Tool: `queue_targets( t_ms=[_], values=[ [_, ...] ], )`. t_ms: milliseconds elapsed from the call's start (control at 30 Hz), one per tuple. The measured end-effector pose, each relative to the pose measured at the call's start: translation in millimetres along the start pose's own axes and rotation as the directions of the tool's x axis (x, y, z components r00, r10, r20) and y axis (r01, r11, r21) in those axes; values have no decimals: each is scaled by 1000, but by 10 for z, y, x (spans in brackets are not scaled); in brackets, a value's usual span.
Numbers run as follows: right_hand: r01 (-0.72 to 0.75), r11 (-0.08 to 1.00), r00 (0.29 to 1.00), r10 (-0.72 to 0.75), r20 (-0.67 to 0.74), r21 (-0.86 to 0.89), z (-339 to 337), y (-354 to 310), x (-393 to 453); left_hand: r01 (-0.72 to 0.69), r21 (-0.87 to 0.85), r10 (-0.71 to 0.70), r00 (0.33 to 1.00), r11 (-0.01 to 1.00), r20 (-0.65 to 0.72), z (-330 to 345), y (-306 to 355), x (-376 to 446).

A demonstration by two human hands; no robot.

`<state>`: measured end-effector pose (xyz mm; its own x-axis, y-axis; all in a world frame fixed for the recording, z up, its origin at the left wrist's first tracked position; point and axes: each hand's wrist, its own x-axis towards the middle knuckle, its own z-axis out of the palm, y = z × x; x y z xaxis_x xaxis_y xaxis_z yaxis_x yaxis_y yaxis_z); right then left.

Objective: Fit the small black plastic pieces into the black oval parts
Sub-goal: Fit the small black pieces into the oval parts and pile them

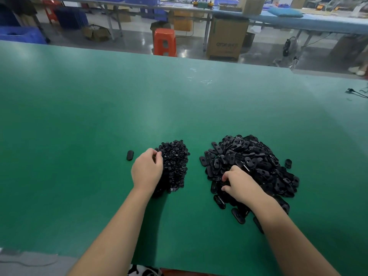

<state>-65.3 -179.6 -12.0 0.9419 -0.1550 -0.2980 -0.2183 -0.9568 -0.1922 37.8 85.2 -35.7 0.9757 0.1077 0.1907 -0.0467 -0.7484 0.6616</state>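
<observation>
Two black heaps lie on the green table. The left heap is made of small black plastic pieces. The right, larger heap is made of black oval parts. My left hand rests on the left side of the small-piece heap, its fingertips curled into the pieces at the top. My right hand lies on the near left part of the oval heap with fingers curled down among the ovals. What either hand holds is hidden. One oval part lies alone to the left of my left hand.
A stray oval lies right of the big heap. A black cable lies at the table's far right edge. Beyond the far edge stand an orange stool, a cardboard box and other workbenches.
</observation>
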Motion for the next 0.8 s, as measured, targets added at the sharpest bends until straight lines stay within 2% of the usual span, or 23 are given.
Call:
queue_targets(
  t_ms=[133,233,300,333,400,467,533,667,800],
  values=[
    [25,999,994,-27,-108,-21,-9,-18,-48,-150,23,149,988,988,37,154,159,-270],
    [39,996,962,-15,-274,84,-43,-39,-69,-317,23,315,947,948,62,223,275,-470],
    [52,959,943,45,-329,279,-61,-68,-71,-443,-1,441,892,896,94,257,365,-594],
    [55,909,947,84,-311,413,-58,-93,-67,-494,-16,492,862,870,119,279,408,-652],
    [35,711,972,140,-189,702,-38,-166,-65,-516,-73,520,833,854,188,325,495,-751],
    [-8,456,989,134,-59,890,-6,-255,-88,-390,-208,434,863,897,258,356,570,-793],
    [-18,315,996,94,-13,949,24,-338,-126,-187,-351,307,894,918,326,369,624,-784],
    [-6,190,998,63,-6,982,72,-459,-181,162,-507,92,894,846,439,360,625,-695],
    [-24,161,998,58,14,987,84,-525,-186,245,-518,60,863,820,502,341,557,-645]
  ],
)
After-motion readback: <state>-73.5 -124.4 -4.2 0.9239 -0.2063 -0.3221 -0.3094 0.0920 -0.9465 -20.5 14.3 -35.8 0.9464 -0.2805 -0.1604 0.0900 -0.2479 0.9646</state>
